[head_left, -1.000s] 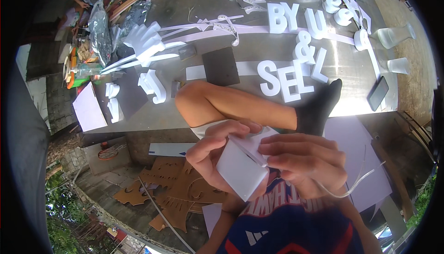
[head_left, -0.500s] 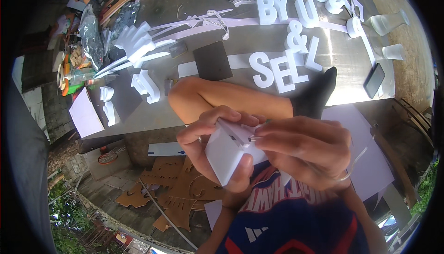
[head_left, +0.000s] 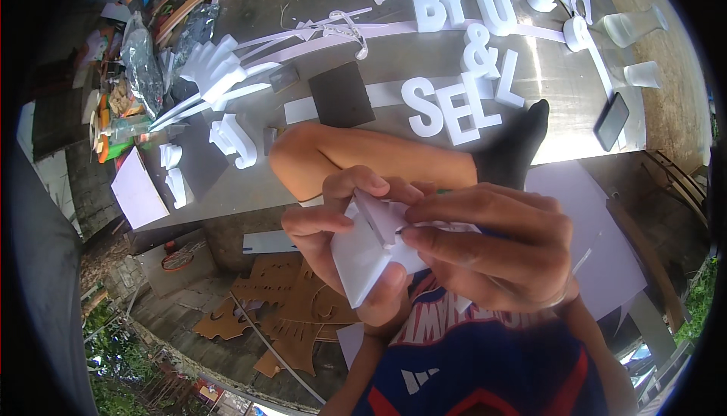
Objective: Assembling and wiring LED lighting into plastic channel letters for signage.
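Pinching the edge of a small white piece (head_left: 358,264), the right hand (head_left: 500,246) had its thumb and fingers close together. The left hand (head_left: 318,238) held the same piece from the other side, with its fingers bent near the top and its thumb low down. The white piece was up in front of the person's blue shirt (head_left: 492,363), just below the bent leg (head_left: 371,151) in the view. Something tiny and dark showed by the right fingertips, but it was too small to tell what.

The leg lay over a big grey table (head_left: 254,189), and its foot wore a black sock (head_left: 517,147). Past the leg, white block letters (head_left: 454,124) sat in rows. A black phone (head_left: 612,122) lay near the right end, with two clear cups (head_left: 642,74) farther back. A dark square sheet (head_left: 341,94) lay past the knee, on top of a long white strip (head_left: 299,111). Down on the floor, brown cut-out sheets (head_left: 291,287) were in a pile.
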The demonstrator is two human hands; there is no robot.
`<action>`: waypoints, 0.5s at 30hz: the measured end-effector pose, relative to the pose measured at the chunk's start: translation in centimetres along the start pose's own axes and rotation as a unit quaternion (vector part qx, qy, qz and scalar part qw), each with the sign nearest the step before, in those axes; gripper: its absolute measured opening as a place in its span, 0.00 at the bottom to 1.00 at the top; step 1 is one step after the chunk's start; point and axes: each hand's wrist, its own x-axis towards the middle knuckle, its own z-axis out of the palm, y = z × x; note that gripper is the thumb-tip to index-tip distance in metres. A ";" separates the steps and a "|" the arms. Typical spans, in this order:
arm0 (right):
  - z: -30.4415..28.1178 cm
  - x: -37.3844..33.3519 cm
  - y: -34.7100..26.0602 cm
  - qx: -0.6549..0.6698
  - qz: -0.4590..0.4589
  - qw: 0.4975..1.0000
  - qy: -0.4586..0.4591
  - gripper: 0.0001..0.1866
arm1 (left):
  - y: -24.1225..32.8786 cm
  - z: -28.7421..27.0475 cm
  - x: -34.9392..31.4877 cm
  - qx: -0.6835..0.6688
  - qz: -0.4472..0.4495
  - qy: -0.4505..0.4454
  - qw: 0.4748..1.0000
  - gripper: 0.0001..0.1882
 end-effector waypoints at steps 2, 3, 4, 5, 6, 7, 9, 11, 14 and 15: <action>-0.3 -0.1 0.1 0.000 -0.016 1.000 -0.014 0.12 | -0.1 -0.1 0.1 -0.012 0.007 -0.024 1.000 0.26; -0.4 -0.1 0.1 -0.002 -0.018 1.000 -0.023 0.11 | -0.2 -0.1 0.1 -0.009 0.021 -0.050 0.998 0.24; -0.4 -0.1 0.0 -0.011 -0.020 0.999 -0.025 0.12 | -0.2 -0.1 0.1 -0.001 0.028 -0.073 0.997 0.23; -0.6 -0.1 -0.2 -0.015 -0.021 0.999 -0.026 0.12 | -0.1 -0.1 0.0 -0.006 0.034 -0.076 0.997 0.23; -0.7 -0.1 -0.4 -0.019 -0.021 0.999 -0.028 0.13 | 0.0 0.0 -0.1 -0.025 0.007 -0.036 0.999 0.23; -1.0 -0.1 -0.6 -0.004 0.003 0.998 -0.057 0.15 | 0.2 0.1 -0.3 -0.047 -0.016 -0.004 0.999 0.24; -1.6 0.1 -0.8 0.010 0.028 0.996 -0.087 0.16 | 0.2 0.1 -0.4 -0.058 -0.022 0.005 0.998 0.24; -2.2 0.2 -0.6 0.035 0.035 0.991 -0.122 0.20 | 0.1 0.1 -0.5 -0.073 -0.022 0.005 0.997 0.24; -2.6 0.1 -0.3 0.082 0.073 0.982 -0.155 0.27 | -0.2 0.0 -0.3 -0.049 0.012 -0.015 0.999 0.22; -2.6 0.0 -0.1 0.082 0.071 0.982 -0.157 0.27 | -0.2 0.0 -0.3 -0.045 0.038 -0.029 0.998 0.22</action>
